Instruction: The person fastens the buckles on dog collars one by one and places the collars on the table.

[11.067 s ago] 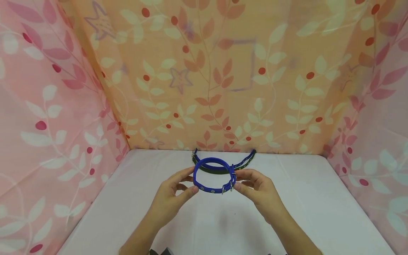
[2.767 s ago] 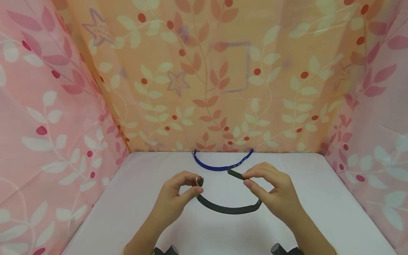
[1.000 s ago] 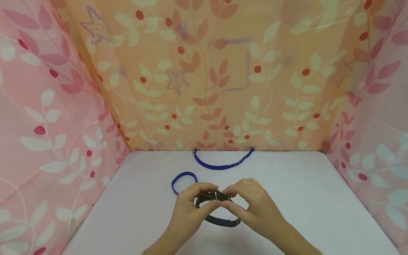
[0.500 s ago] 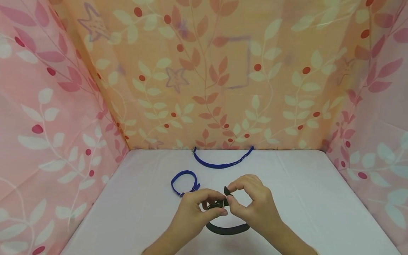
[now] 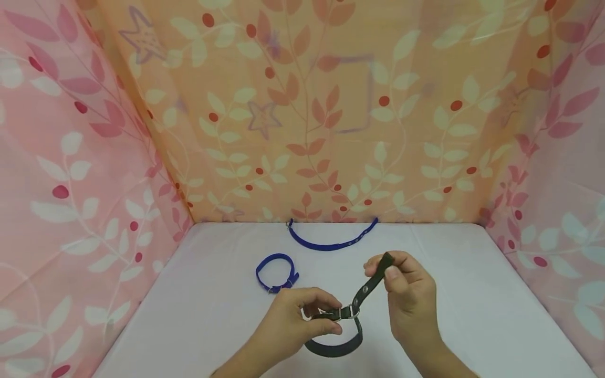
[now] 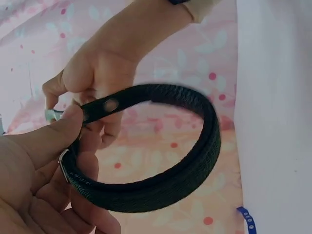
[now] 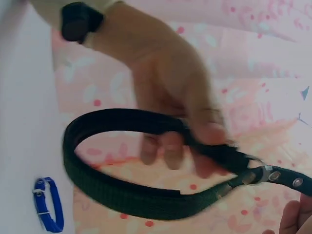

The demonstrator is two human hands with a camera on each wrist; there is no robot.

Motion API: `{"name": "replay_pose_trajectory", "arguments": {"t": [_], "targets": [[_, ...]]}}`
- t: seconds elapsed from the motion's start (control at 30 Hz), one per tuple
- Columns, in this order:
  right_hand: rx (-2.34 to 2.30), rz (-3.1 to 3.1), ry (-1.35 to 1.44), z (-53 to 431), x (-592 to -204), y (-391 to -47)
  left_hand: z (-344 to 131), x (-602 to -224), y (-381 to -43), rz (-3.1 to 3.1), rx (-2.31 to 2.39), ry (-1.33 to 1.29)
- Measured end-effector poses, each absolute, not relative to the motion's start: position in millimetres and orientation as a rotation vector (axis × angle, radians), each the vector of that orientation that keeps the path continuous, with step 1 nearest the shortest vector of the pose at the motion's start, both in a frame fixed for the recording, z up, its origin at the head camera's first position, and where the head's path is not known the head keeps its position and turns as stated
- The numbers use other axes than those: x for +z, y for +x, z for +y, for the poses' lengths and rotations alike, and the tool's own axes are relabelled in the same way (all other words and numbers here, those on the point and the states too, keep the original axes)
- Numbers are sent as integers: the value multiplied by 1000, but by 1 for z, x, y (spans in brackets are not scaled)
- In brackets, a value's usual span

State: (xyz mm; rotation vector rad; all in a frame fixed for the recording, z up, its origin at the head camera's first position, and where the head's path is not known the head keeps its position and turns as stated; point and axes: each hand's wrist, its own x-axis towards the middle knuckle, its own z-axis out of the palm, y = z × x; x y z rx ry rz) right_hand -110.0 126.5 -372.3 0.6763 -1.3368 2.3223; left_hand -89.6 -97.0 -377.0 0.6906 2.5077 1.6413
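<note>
A dark green collar (image 5: 333, 350) hangs in a loop between my hands, its strap run through a metal buckle and ring. My left hand (image 5: 302, 317) pinches it at the buckle end, thumb below and fingers above. With thumb and fingers my right hand (image 5: 413, 294) grips the free tip of the strap, drawn up and to the right; metal eyelets show along that piece. In the right wrist view the collar (image 7: 122, 197) forms a wide loop, its strap passing through the ring at the right. In the left wrist view the looped collar (image 6: 209, 146) fills the middle.
A blue collar (image 5: 258, 273), buckled into a ring, lies on the white table (image 5: 198, 294) just beyond my left hand. Another blue collar (image 5: 323, 247) lies unfastened in a curve near the back edge. Patterned cloth walls (image 5: 302, 157) enclose the table on the back and sides.
The green collar, lying by the back collar at first, is now in my hands with its strap through the buckle. My right hand has pulled the tip up and right. The buckled blue collar was set down.
</note>
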Motion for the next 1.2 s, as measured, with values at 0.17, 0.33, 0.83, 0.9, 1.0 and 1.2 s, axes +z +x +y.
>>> {"name": "replay_pose_trajectory", "arguments": {"t": [0.17,0.33,0.83,0.9,1.0,1.2], "targets": [[2329,-1124,664,143,-362,-117,-100,-374,-91,2509,1640,596],[2030,-1400,917,155,-360,-121,-100,-374,-94,2489,1851,584],[1001,-1799,1242,137,-355,-121,-97,-381,-91,2609,2037,880],[959,-1802,1251,136,-355,-121,-97,-382,-91,2638,2042,961],[929,-1797,1267,134,-355,-121,-97,-383,-89,2676,2047,1052],[936,-1746,1332,131,-356,-120,-95,-384,-88,2666,2067,1106]]}}
